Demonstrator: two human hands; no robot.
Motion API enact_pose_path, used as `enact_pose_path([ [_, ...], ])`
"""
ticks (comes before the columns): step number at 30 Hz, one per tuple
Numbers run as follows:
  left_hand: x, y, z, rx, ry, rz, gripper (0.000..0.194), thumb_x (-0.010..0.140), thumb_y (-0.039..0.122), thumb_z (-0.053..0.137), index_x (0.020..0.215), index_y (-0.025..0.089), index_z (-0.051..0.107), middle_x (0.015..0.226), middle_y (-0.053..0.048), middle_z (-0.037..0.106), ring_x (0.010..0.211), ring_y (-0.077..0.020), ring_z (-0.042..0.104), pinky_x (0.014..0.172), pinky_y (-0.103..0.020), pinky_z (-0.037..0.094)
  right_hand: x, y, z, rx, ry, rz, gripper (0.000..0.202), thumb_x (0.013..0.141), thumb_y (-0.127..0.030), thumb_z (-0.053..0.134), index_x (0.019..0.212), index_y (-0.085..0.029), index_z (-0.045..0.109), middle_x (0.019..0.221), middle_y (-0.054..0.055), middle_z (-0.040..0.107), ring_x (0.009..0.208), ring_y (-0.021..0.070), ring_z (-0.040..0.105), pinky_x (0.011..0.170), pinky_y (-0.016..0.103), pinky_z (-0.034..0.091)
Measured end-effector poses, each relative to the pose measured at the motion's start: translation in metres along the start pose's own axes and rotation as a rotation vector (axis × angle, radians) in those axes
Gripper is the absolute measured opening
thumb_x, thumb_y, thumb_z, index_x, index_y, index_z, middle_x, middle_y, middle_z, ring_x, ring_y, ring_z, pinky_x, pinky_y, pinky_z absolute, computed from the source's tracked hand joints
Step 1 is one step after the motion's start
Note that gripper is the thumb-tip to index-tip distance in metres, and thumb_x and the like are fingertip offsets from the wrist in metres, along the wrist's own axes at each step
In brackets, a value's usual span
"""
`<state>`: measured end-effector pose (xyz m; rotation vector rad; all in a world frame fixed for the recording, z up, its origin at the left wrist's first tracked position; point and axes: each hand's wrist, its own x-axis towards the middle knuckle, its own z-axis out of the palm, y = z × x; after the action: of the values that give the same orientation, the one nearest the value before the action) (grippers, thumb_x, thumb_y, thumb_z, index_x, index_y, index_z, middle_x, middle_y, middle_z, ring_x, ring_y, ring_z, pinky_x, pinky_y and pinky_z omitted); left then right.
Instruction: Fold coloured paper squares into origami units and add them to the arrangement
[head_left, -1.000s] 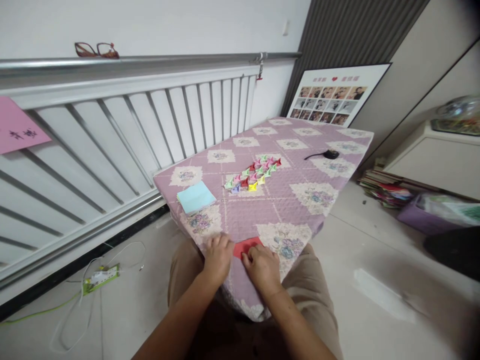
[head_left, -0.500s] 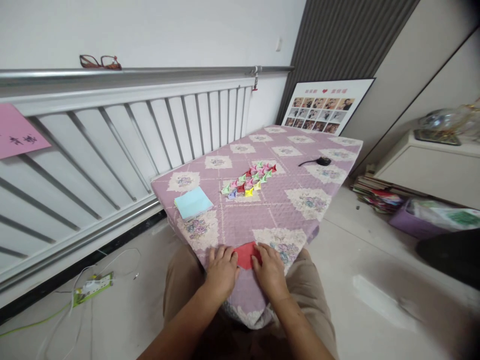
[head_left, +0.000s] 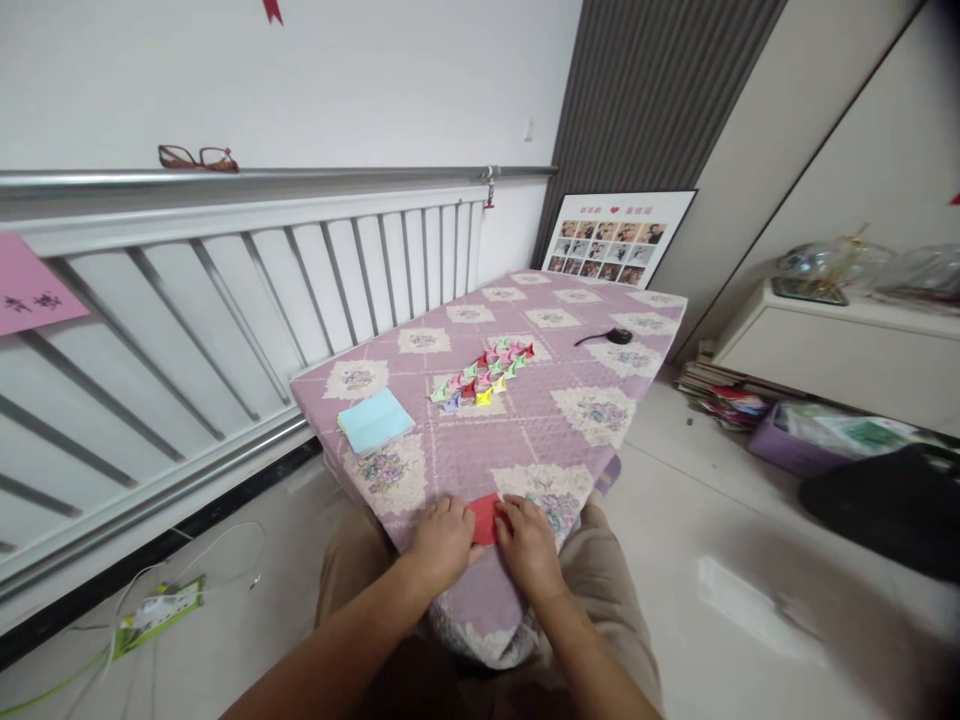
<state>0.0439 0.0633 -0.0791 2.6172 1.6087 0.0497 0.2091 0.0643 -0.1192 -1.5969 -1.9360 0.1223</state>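
Observation:
A red piece of paper (head_left: 485, 519) lies on the purple flowered tablecloth (head_left: 465, 455) near the table's front corner. My left hand (head_left: 442, 540) rests at the paper's left edge, thumb against it and fingers curled. On the right edge, my right hand (head_left: 526, 540) has its thumb and fingertips closed on the paper. Farther up the cloth stand several small folded paper shapes (head_left: 484, 385) in rows, in red, pink, green, yellow and blue. To their left is a stack of light blue square paper (head_left: 376, 421).
A black object with a cord (head_left: 619, 336) lies on the table's right part. Behind the table are a white radiator (head_left: 330, 270) and a photo board (head_left: 615, 235). A power strip (head_left: 159, 616) sits on the floor at left, a purple bin (head_left: 795, 450) at right.
The camera view has shifted, so the table sits slightly lower and farther left. The red paper shows narrower between my hands, and the fingers of my right hand are more bent over its edge.

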Motion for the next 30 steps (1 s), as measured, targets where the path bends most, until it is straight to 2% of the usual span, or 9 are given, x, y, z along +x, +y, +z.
enact_pose_path([
  [4, -0.003, 0.003, 0.003, 0.022, 0.007, 0.093, 0.021, 0.090, 0.029, 0.050, 0.100, 0.014, 0.061, 0.099, -0.012, 0.058, 0.096, -0.0272, 0.052, 0.080, -0.039, 0.043, 0.000, -0.001, -0.004, 0.065, 0.011, 0.017, 0.027, 0.088, -0.021, 0.046, 0.101, -0.014, 0.069, 0.106, 0.013, 0.066, 0.099, 0.0234, 0.058, 0.091, 0.040, 0.044],
  [7, -0.005, 0.001, 0.007, 0.011, 0.008, 0.139, 0.022, 0.093, 0.017, 0.042, 0.100, 0.015, 0.062, 0.098, -0.011, 0.059, 0.095, -0.0250, 0.052, 0.080, -0.038, 0.042, -0.001, 0.002, -0.009, 0.181, -0.005, 0.001, 0.027, 0.090, -0.030, 0.047, 0.101, -0.019, 0.068, 0.108, 0.011, 0.066, 0.101, 0.0224, 0.059, 0.093, 0.040, 0.045],
  [9, -0.007, -0.002, 0.010, -0.007, 0.039, 0.144, 0.022, 0.094, 0.019, 0.042, 0.098, 0.017, 0.063, 0.098, -0.010, 0.060, 0.096, -0.0246, 0.051, 0.082, -0.039, 0.041, -0.003, 0.006, -0.014, 0.243, -0.042, -0.037, 0.029, 0.087, -0.037, 0.053, 0.108, -0.021, 0.066, 0.116, 0.010, 0.063, 0.108, 0.0229, 0.057, 0.095, 0.041, 0.044],
  [12, -0.011, -0.010, 0.014, -0.080, 0.106, 0.084, 0.022, 0.094, 0.023, 0.045, 0.098, 0.021, 0.066, 0.101, -0.008, 0.061, 0.099, -0.0239, 0.049, 0.086, -0.039, 0.040, -0.008, 0.011, -0.019, 0.258, -0.103, -0.117, 0.050, 0.076, -0.042, 0.066, 0.121, -0.022, 0.059, 0.130, 0.012, 0.055, 0.120, 0.0264, 0.050, 0.100, 0.044, 0.041],
  [14, -0.015, -0.017, 0.018, -0.170, 0.136, 0.031, 0.023, 0.093, 0.022, 0.047, 0.100, 0.023, 0.068, 0.105, -0.007, 0.062, 0.100, -0.0226, 0.049, 0.087, -0.037, 0.040, -0.011, 0.011, -0.020, 0.236, -0.126, -0.152, 0.053, 0.072, -0.037, 0.069, 0.122, -0.024, 0.059, 0.134, 0.012, 0.051, 0.125, 0.0275, 0.045, 0.103, 0.046, 0.038],
  [20, -0.030, -0.031, 0.029, -0.402, 0.200, -0.038, 0.033, 0.090, 0.012, 0.041, 0.103, 0.022, 0.070, 0.103, -0.006, 0.064, 0.097, -0.0197, 0.053, 0.088, -0.034, 0.042, -0.013, 0.007, -0.018, 0.215, -0.151, -0.146, 0.036, 0.071, -0.015, 0.057, 0.104, -0.026, 0.067, 0.133, 0.009, 0.053, 0.125, 0.0249, 0.045, 0.099, 0.045, 0.039],
  [25, -0.040, -0.029, 0.036, -0.458, 0.285, -0.017, 0.033, 0.089, 0.011, 0.040, 0.099, 0.019, 0.070, 0.102, -0.007, 0.065, 0.097, -0.0190, 0.053, 0.090, -0.033, 0.043, -0.015, 0.004, -0.021, 0.175, -0.234, -0.157, 0.038, 0.070, -0.014, 0.056, 0.103, -0.029, 0.068, 0.137, 0.007, 0.049, 0.128, 0.0260, 0.041, 0.098, 0.047, 0.037],
  [30, -0.045, -0.027, 0.035, -0.452, 0.279, 0.013, 0.031, 0.087, 0.012, 0.044, 0.104, 0.020, 0.068, 0.109, -0.007, 0.063, 0.108, -0.0220, 0.051, 0.098, -0.038, 0.039, -0.017, 0.000, -0.021, 0.134, -0.238, -0.150, 0.033, 0.073, -0.014, 0.055, 0.098, -0.029, 0.069, 0.135, 0.005, 0.052, 0.128, 0.0265, 0.041, 0.098, 0.048, 0.036],
])
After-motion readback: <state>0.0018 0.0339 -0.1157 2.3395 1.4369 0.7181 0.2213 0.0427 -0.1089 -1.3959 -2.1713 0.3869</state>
